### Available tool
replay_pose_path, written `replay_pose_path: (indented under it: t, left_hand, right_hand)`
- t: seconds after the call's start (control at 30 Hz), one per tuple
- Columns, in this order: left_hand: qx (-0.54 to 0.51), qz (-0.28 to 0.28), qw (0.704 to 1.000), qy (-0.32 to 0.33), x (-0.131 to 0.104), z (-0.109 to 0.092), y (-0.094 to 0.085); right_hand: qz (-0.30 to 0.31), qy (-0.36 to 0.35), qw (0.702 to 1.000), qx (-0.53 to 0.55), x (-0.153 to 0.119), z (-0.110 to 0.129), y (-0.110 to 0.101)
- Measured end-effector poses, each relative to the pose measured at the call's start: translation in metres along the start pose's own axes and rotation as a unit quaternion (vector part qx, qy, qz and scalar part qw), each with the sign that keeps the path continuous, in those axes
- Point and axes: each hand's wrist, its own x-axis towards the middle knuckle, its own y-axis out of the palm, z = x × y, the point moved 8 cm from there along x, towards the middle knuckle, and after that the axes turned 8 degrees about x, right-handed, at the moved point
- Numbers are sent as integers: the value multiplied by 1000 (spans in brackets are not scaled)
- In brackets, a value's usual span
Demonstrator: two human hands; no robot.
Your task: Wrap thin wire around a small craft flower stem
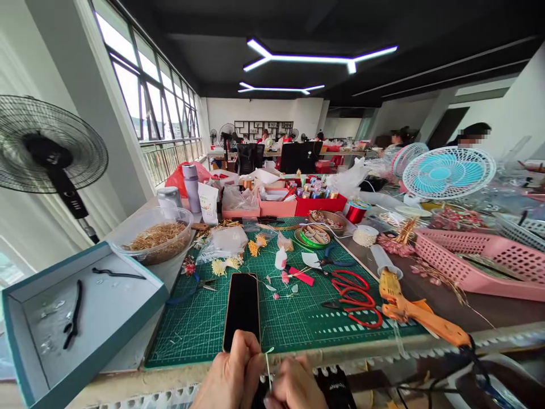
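My left hand [236, 369] is closed at the front edge of the green cutting mat [187, 335], thumb and finger pinched at a thin pale green stem [268, 366]. A small pale loop or leaf tops the stem. My right hand [298, 383], slightly blurred, is closed around the stem's lower part; its fingertips are partly hidden. Just beyond my left hand lies a black phone [242, 307]. Farther up the mat are a small white glue bottle [281, 258], a pink-handled tool [300, 275] and small pink and clear petal-like pieces.
Red-handled scissors [355, 284] and an orange glue gun [417, 315] lie to the right, before a pink basket [477, 261]. At left stand a blue-grey box [123, 307] and a clear tub [157, 233] of golden stems. Fans and people are farther off.
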Motion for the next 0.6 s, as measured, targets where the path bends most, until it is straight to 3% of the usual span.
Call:
replay_pose_path:
  t: [0.03,0.1,0.17,0.27,0.37,0.47,0.5,0.53,0.6]
  left_hand:
    - [13,4,1000,10,0,-2,-1]
    - [27,31,999,33,1,-9,-1]
    - [31,37,998,50,4,-16,-5]
    - [24,-14,998,57,6,-19,-16]
    - [38,-48,996,61,4,-18,-19]
    - [57,-39,992,104,0,-25,-16]
    - [61,-32,991,113,0,-27,-16]
    - [64,-36,990,119,-1,-28,-17]
    - [77,-59,988,118,0,-25,-22]
  right_hand:
    - [4,-44,999,-7,2,8,0]
    - [83,-83,993,7,16,14,5]
    - [161,-2,985,55,27,0,10]
    - [145,109,981,67,17,-17,12]
    - [77,35,996,33,3,0,8]
    - [133,-54,989,47,17,14,12]
    - [176,-24,981,77,25,8,15]
    - [209,58,968,123,31,-6,20]
    - [255,284,896,229,19,-37,33]
